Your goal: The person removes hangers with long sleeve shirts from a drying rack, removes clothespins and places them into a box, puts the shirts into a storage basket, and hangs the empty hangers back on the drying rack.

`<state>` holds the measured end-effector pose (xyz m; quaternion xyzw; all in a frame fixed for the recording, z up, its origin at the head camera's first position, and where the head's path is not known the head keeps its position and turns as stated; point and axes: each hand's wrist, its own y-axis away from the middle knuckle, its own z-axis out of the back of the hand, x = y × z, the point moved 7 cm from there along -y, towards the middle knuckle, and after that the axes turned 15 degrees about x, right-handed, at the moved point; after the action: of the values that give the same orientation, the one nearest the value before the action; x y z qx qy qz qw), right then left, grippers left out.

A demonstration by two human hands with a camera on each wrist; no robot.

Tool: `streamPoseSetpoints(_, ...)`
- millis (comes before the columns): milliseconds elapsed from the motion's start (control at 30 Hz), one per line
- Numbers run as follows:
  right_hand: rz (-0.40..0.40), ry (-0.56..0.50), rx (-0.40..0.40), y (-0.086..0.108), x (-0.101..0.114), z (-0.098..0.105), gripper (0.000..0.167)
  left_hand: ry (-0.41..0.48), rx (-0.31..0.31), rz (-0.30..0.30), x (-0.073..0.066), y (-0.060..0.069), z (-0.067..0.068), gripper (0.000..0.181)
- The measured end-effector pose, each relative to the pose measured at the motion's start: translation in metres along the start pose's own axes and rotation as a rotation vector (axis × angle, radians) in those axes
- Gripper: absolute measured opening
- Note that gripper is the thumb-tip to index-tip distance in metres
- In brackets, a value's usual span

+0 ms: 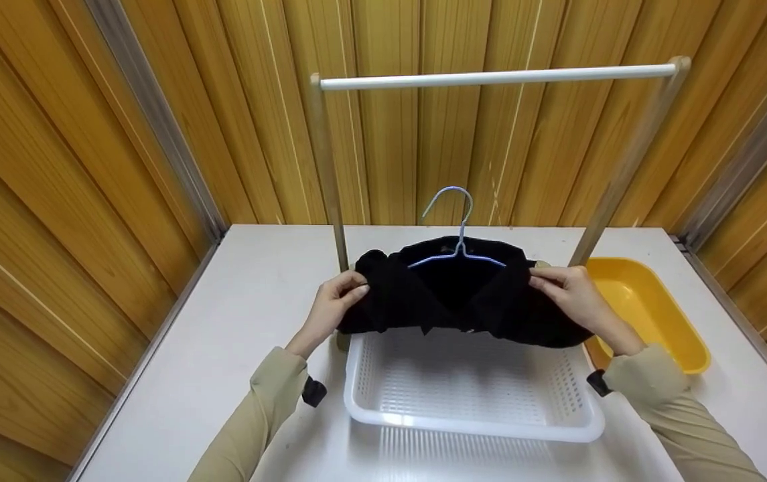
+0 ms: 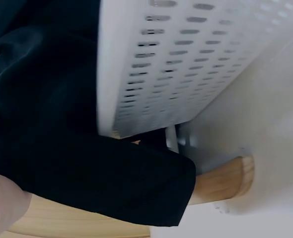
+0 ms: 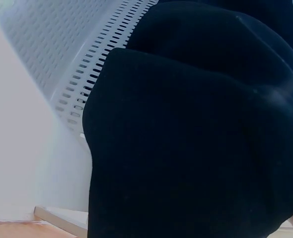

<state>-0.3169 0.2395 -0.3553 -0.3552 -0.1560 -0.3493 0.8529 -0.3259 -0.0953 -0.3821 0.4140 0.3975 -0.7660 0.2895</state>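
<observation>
A black collared shirt hangs on a light blue wire hanger, whose hook stands up above the collar. My left hand pinches the shirt's left shoulder between thumb and fingers. On the other side, my right hand pinches the right shoulder the same way. In the left wrist view a black sleeve droops beside the basket wall, and only part of the hand shows at the edge. Black cloth fills most of the right wrist view.
Below the shirt stands a white perforated basket on the white table. A rack with a white rail and wooden posts rises behind. To the right sits a yellow tray. Wood-panelled walls surround the table.
</observation>
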Motion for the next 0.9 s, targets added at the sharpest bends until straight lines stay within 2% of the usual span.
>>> streamPoseSetpoints(100, -0.025, 0.004, -0.009, 0.001, -0.008, 0.000, 0.016, -0.056, -0.021, -0.021, -0.008, -0.003, 0.000, 0.004)
streamPoseSetpoints(200, -0.024, 0.006, -0.009, 0.000, 0.003, 0.003, 0.012, -0.124, -0.025, -0.041, -0.017, -0.008, -0.003, 0.005)
streamPoseSetpoints(333, -0.007, 0.007, -0.001, -0.003, 0.022, 0.005, 0.010, -0.182, 0.010, -0.054, -0.028, -0.015, -0.010, 0.005)
streamPoseSetpoints(500, 0.008, -0.023, 0.002, -0.006, 0.026, 0.004, 0.014, -0.222, 0.050, -0.047, -0.037, -0.023, -0.020, 0.005)
streamPoseSetpoints(667, 0.017, -0.020, -0.024, -0.004, 0.024, 0.006, 0.014, -0.244, 0.044, -0.056, -0.047, -0.030, -0.026, 0.005)
streamPoseSetpoints(900, 0.011, 0.004, -0.045, -0.004, 0.024, 0.008, 0.014, -0.189, 0.103, -0.068, -0.057, -0.037, -0.034, 0.018)
